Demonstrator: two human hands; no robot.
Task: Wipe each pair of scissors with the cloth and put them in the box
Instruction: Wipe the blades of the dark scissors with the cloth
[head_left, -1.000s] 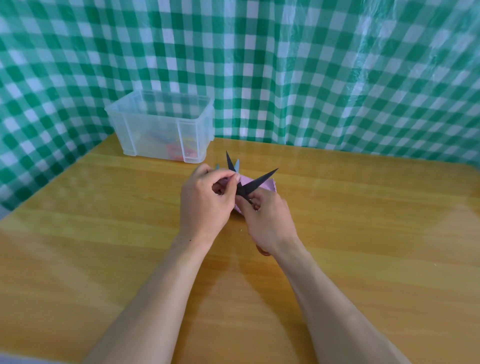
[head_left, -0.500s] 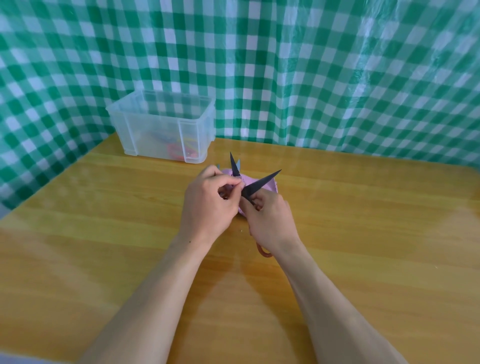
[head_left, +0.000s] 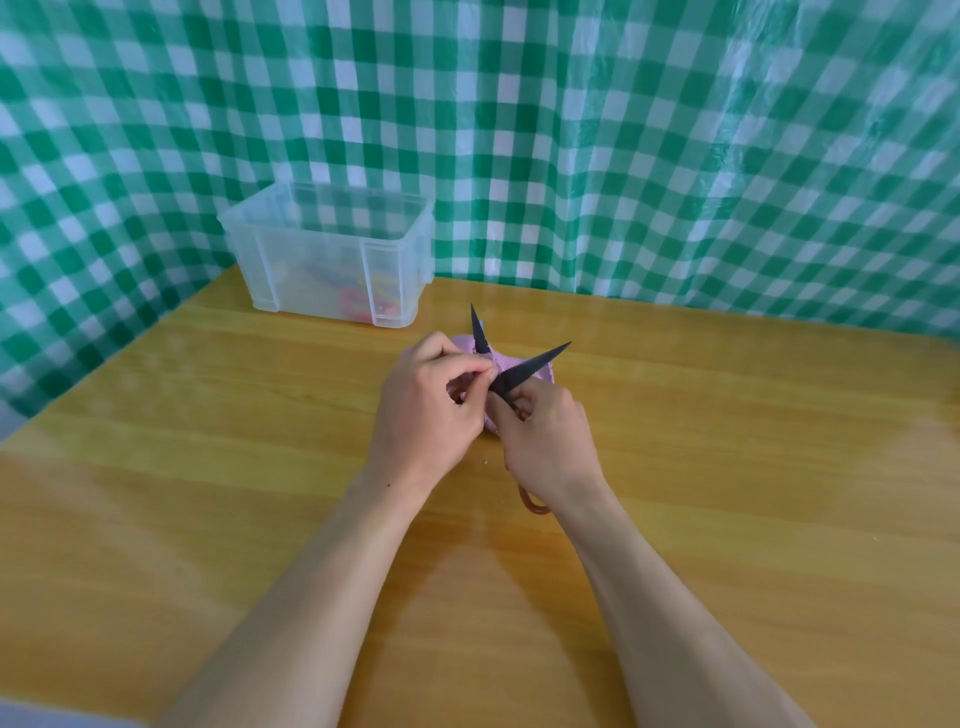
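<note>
Left hand (head_left: 431, 402) pinches pink cloth (head_left: 511, 359) round one blade; right hand (head_left: 550, 441) grips black-bladed scissors (head_left: 535, 364) by handles, blades splayed, tips pointing away. Clear plastic box (head_left: 311, 254) sits ahead-left, nearer left hand.

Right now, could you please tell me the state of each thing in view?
scissors: blades spread open, not yet boxed.
cloth: bunched, at the blades.
box: lidless, upright, colourful things inside.
left hand: pinching the cloth.
right hand: gripping the scissors.
</note>
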